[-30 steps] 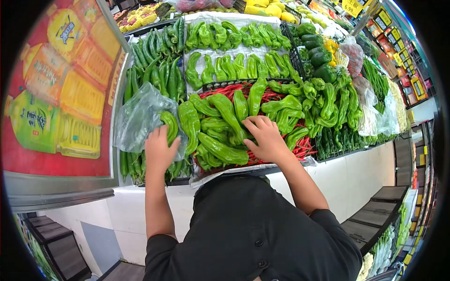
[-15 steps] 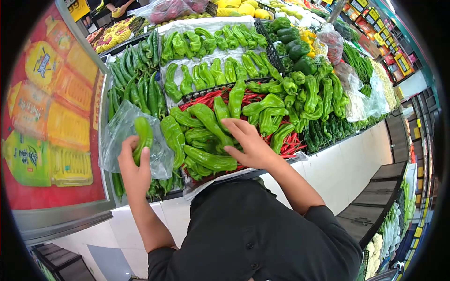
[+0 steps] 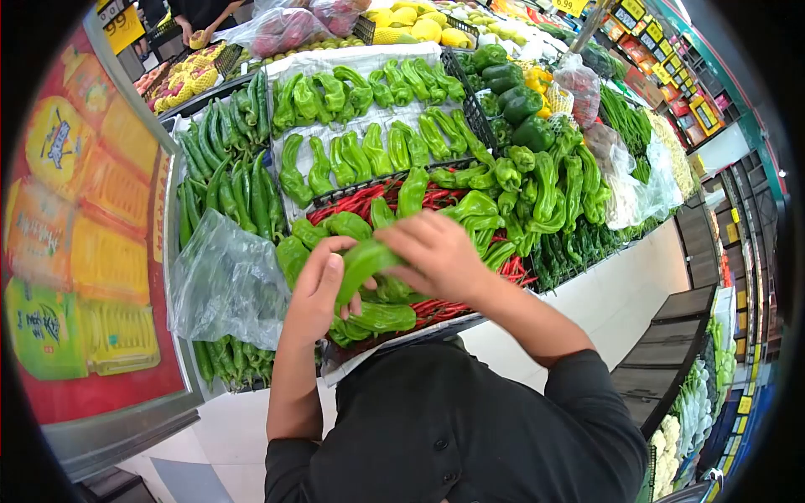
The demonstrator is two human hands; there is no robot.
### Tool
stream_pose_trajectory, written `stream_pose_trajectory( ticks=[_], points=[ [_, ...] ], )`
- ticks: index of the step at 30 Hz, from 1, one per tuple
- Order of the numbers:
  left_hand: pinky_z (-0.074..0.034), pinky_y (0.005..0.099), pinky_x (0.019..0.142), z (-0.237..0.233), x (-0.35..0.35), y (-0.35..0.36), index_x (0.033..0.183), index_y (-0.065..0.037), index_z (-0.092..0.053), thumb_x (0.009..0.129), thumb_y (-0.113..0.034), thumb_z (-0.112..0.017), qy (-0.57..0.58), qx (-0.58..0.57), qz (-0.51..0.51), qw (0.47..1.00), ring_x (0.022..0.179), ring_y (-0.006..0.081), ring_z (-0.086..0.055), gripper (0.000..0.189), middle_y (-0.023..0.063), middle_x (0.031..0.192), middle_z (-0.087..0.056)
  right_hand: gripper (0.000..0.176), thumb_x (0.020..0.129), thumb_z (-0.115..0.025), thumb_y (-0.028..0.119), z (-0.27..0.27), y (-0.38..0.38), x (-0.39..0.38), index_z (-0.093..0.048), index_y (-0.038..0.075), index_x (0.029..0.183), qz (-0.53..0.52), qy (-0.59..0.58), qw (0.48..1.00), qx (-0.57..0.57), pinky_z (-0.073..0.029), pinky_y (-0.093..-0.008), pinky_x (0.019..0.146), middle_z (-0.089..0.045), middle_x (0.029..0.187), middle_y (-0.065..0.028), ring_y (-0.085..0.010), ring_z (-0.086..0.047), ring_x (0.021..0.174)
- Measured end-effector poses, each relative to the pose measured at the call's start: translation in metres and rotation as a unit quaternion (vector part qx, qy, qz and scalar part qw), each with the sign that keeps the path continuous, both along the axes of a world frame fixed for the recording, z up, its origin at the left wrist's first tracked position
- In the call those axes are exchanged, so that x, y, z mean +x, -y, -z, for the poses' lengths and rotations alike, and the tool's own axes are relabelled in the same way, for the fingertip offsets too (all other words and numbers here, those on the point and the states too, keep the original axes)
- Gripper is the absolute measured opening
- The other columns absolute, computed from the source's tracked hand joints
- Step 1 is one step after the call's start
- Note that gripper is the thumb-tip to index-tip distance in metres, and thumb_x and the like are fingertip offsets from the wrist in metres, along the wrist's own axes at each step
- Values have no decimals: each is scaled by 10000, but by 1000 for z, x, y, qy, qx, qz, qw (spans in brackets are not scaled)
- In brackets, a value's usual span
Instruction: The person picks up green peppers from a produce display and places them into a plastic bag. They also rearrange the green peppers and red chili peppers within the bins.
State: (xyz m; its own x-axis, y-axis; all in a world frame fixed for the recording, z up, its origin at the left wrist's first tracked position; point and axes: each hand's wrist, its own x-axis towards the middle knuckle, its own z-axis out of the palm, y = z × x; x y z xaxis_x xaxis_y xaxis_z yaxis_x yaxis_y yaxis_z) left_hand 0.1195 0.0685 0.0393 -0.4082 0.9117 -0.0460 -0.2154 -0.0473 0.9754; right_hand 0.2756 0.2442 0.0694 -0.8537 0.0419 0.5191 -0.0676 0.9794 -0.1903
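Market shelf [image 3: 579, 302]: edge is running at six o'clock.
Hands: left hand [image 3: 312, 295], right hand [image 3: 436, 251] are pinching one pepper [image 3: 359, 264].
Bag [image 3: 222, 285]: is lying at nine o'clock.

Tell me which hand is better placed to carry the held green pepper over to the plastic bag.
Probably the left hand: it holds the green pepper and sits beside the plastic bag; the right hand is on the far side.
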Motion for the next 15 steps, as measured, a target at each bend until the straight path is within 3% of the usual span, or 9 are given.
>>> stream_pose_trajectory(
  ticks=[1, 2, 5, 6, 9, 10, 15],
  points=[
    [-467, 248, 565, 3, -1, -5, 1280, -29, -533, 1099, -371, -402, -3, 17, -25, 1000, 669, 125, -614, 409, 121, 975, -684, 467, 809, -798, 256, -2, -16, -7, -643, 58, 1202, 23, -31, 999, -3, -528, -427, 807, -658, 1074, -123, -322, -640, 946],
    [-510, 301, 683, 12, -8, -8, 1320, -13, -510, 1091, -295, -432, -70, 20, -67, 995, 793, 173, -657, 372, 143, 1051, -679, 448, 823, -795, 253, -3, -33, -15, -650, 44, 1192, 46, -61, 997, -5, -527, -423, 791, -658, 1031, -134, -322, -642, 920],
    [-507, 349, 806, 35, -25, -16, 1317, 4, -512, 1069, -236, -480, -268, -14, -186, 945, 920, 210, -660, 346, 148, 1055, -682, 403, 880, -754, 265, -15, -97, -49, -666, -13, 1159, 160, -78, 981, -82, -530, -411, 769, -688, 970, -175, -330, -657, 842],
    [-484, 409, 894, 36, -27, -17, 1260, 9, -553, 1019, -176, -549, -283, -45, -202, 937, 1022, 291, -635, 303, 164, 1064, -673, 432, 887, -742, 307, -18, -121, -64, -669, -21, 1157, 191, -68, 971, -126, -532, -405, 769, -700, 965, -181, -324, -667, 836],
    [-450, 447, 939, 64, -31, -19, 1185, -4, -601, 974, -152, -586, -453, -78, -183, 869, 1053, 350, -606, 258, 169, 1077, -656, 564, 881, -713, 432, -1, -203, -120, -677, -51, 1171, 316, -45, 924, -211, -534, -386, 793, -720, 930, -199, -293, -692, 877],
    [-410, 464, 961, 62, -27, -22, 1139, -33, -629, 926, -127, -618, -462, -79, -184, 864, 1088, 370, -577, 233, 154, 1107, -649, 604, 870, -706, 442, 10, -231, -140, -662, -59, 1205, 326, -29, 921, -213, -542, -378, 779, -724, 924, -201, -280, -702, 830],
    [-399, 427, 922, 66, -26, -30, 1123, -74, -650, 886, -128, -659, -544, -113, -149, 818, 1080, 309, -590, 243, 102, 1100, -664, 708, 842, -679, 424, 64, -324, -222, -582, -74, 1335, 369, 41, 891, -262, -578, -357, 694, -744, 925, -197, -243, -729, 660]
  ],
)
